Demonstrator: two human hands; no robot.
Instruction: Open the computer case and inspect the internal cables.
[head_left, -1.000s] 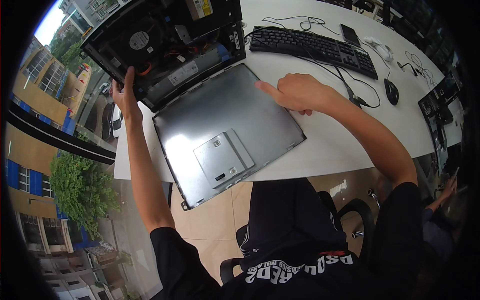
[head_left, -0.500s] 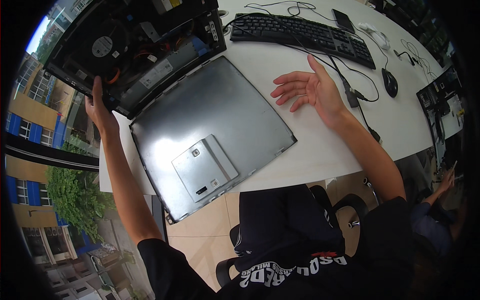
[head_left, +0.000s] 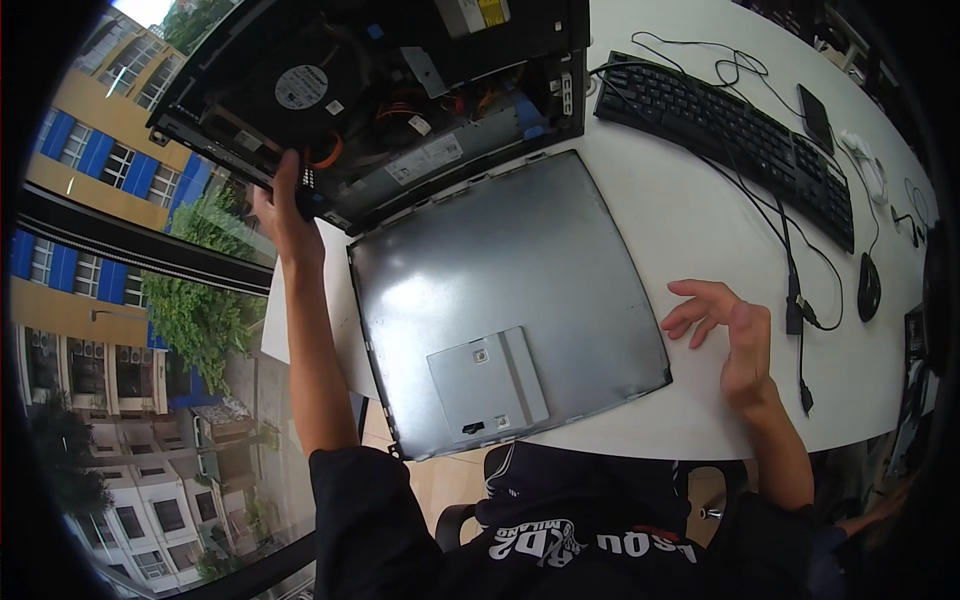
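A black desktop computer case (head_left: 560, 85) lies with its inside exposed at the far left, showing a round fan hub, orange wires and a silver power supply. My left hand (head_left: 292, 215) grips its near left corner, thumb on top and fingers curled mostly out of sight beneath. Beside the case, toward me, a grey metal side panel (head_left: 520, 260) lies flat, its near corner past the table's front edge. A raised plate is on the panel. My right hand (head_left: 728, 335) hovers open to the right of the panel, fingers loosely bent, holding nothing.
Across the white table (head_left: 640, 215) are a black keyboard (head_left: 740, 130), a black mouse (head_left: 869, 285), a dark phone (head_left: 815, 117) and loose black cables (head_left: 795, 310). A window (head_left: 150, 240) borders the left side. An office chair stands under me.
My view has shifted, so the case and panel appear farther right and lower. My right hand has come down nearer the table's front edge. The left hand keeps its hold on the case.
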